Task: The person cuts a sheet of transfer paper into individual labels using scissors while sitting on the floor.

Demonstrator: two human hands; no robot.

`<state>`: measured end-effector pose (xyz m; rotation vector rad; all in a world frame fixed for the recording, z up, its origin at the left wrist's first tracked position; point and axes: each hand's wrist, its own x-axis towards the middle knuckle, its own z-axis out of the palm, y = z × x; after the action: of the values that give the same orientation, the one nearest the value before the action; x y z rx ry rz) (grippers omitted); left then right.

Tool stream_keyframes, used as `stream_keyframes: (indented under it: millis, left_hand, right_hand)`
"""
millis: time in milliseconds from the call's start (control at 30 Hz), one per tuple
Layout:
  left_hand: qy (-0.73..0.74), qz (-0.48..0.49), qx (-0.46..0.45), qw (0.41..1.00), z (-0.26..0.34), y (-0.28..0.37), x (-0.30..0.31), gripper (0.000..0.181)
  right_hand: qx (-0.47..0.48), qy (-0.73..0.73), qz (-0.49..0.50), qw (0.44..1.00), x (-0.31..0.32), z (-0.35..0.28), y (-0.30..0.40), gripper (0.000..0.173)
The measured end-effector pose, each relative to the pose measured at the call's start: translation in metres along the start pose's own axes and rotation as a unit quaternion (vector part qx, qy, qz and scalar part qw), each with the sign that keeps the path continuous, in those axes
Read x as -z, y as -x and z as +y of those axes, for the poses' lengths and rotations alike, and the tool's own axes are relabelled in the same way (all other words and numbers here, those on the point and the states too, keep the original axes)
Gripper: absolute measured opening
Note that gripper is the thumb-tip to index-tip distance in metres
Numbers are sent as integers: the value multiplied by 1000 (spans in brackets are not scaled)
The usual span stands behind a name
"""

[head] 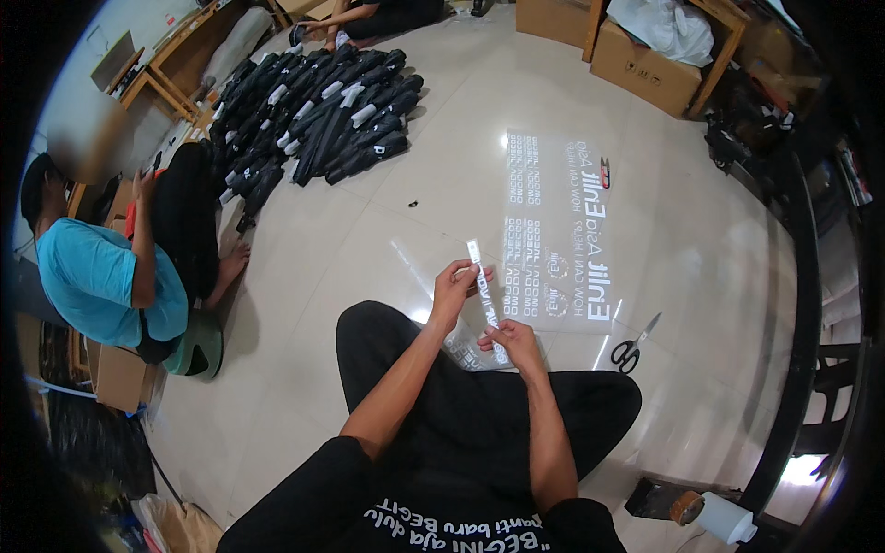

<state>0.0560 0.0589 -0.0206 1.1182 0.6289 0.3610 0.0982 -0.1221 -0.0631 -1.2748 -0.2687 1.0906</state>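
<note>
A narrow strip of clear film with white printed lettering point(483, 289) is stretched between my hands above the floor. My left hand point(451, 294) pinches its upper part, while my right hand point(517, 345) grips the lower end. Beneath my right hand, a piece of clear film with white print point(462, 351) lies by my crossed legs, partly hidden. Beyond my hands a large transparent sheet with white lettering and logos point(559, 276) is spread on the tiles. Black-handled scissors point(626, 355) rest to the right, blades partly apart. A small red-and-black tool point(606, 173) sits at the sheet's far right edge.
Many folded black umbrellas point(325, 117) appear piled at far left. A person in a blue shirt point(93, 276) sits on a green stool point(200, 345); another person point(387, 17) sits behind the pile. Cardboard boxes point(646, 69) stand far right. A white bottle point(726, 520) lies near right.
</note>
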Motion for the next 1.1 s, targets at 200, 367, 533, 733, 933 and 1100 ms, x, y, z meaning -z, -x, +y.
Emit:
stream_keyframes:
  millis: [200,367,533,733,933,1100]
  left_hand:
    - [8,39,-6,999,-6,-4,1,25]
    - [26,85,-20,996,-11,-9,8,22]
    - [19,82,-14,996,-6,-6,3,27]
    - [16,86,-30,996,-8,-6,2,28]
    - [-46,96,-49,993,-33,-16,22,42]
    - [-277,226,-27,934,-72,-49,16,64]
  right_hand:
    - [6,23,18,1000,1,-6,1,19]
    - [20,-1,59,998,3,-8,1,22]
    - [24,-20,110,993,6,-11,2,26]
    - [27,-37,130,990,6,-17,5,23]
    - [52,2,151,987,6,-7,4,21]
    - [150,-10,111,982,-19,-88,2,17]
